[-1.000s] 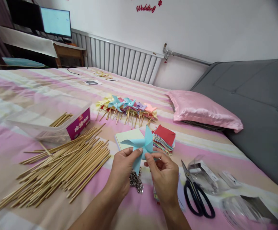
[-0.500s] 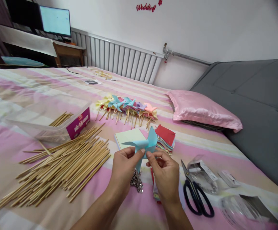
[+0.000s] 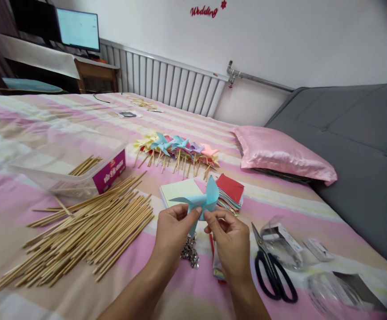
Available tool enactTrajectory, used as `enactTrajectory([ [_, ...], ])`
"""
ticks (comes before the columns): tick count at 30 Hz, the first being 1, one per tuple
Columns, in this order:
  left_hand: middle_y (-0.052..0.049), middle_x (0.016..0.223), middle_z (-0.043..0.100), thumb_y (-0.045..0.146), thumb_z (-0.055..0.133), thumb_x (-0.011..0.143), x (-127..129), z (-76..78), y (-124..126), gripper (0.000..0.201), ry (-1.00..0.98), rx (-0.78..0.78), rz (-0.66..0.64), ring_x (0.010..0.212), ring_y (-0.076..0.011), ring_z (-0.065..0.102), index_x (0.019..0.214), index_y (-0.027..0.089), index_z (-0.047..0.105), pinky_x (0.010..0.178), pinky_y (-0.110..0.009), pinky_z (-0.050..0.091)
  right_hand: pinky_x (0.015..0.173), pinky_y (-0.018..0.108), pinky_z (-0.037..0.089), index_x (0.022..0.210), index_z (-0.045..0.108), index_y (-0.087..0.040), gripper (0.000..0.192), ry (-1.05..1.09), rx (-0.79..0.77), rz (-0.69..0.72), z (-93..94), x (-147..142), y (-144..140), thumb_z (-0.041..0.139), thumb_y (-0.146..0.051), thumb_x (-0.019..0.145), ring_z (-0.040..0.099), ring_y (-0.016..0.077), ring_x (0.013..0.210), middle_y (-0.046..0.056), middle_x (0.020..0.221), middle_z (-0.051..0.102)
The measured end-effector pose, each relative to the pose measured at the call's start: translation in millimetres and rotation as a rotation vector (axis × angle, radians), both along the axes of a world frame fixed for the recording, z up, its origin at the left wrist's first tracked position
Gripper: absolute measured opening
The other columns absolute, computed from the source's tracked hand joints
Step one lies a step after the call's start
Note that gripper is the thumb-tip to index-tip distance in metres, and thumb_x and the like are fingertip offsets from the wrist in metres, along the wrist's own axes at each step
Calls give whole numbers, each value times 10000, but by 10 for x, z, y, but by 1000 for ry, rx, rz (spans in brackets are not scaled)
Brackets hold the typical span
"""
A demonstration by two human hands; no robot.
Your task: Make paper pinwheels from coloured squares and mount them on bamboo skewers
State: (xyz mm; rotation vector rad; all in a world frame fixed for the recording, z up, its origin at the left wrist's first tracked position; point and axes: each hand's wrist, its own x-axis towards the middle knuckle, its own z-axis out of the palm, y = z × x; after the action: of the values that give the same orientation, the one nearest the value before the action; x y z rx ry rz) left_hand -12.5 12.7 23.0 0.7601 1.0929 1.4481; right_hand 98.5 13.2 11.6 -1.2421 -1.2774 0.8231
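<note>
A light blue paper pinwheel (image 3: 211,195) is held up between my two hands. My left hand (image 3: 175,226) pinches it near its centre with the thumb in front. On the other side, my right hand (image 3: 230,235) grips its lower right part between thumb and fingers. The thumbs hide the pinwheel's middle. Below it lies a small heap of shiny metal pins or fasteners (image 3: 190,253), partly covered by my left hand. Behind the pinwheel are a pad of pale paper squares (image 3: 180,191) and a stack of coloured paper squares (image 3: 231,189) with red on top.
Many thin wooden sticks (image 3: 90,235) lie at the left beside a clear plastic box (image 3: 63,178). Finished pinwheels (image 3: 176,146) rest farther back. Black-handled scissors (image 3: 273,271) and clear plastic packaging (image 3: 283,244) are at the right. A pink pillow (image 3: 280,151) lies near the grey headboard (image 3: 353,142).
Almost nothing differs. Both hands keep their hold on the blue pinwheel, with only a very slight shift of the right fingers.
</note>
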Motion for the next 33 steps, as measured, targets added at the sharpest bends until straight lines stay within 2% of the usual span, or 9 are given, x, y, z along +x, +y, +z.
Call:
enactTrajectory([
  [6,-12,568,619,308,780,574,-5,20,-3,196,1,18,14,566,-132,512,595,137,686,521,-225,325,470,218,481,698,657,-156,273,15,8,9,3,9,11,668,-423,752,565,108,473,-4,605,593],
  [23,-9,576,610,270,750,608,-18,18,5,152,3,7,-19,587,-122,497,590,136,680,563,-218,341,477,209,463,680,650,-158,288,-22,10,15,17,20,13,654,-434,762,547,101,473,-3,618,592],
  [27,9,559,588,276,757,589,-10,17,12,168,3,-4,-4,546,-103,460,592,134,668,544,-213,329,484,213,473,675,657,-156,288,-26,13,25,-4,18,17,657,-432,756,547,101,493,14,678,602],
  [33,51,489,521,248,735,598,6,39,31,212,-2,-14,33,486,-79,415,512,151,567,495,-201,292,541,235,485,681,664,-164,285,-122,6,39,9,26,-14,659,-441,750,586,127,600,51,838,632],
])
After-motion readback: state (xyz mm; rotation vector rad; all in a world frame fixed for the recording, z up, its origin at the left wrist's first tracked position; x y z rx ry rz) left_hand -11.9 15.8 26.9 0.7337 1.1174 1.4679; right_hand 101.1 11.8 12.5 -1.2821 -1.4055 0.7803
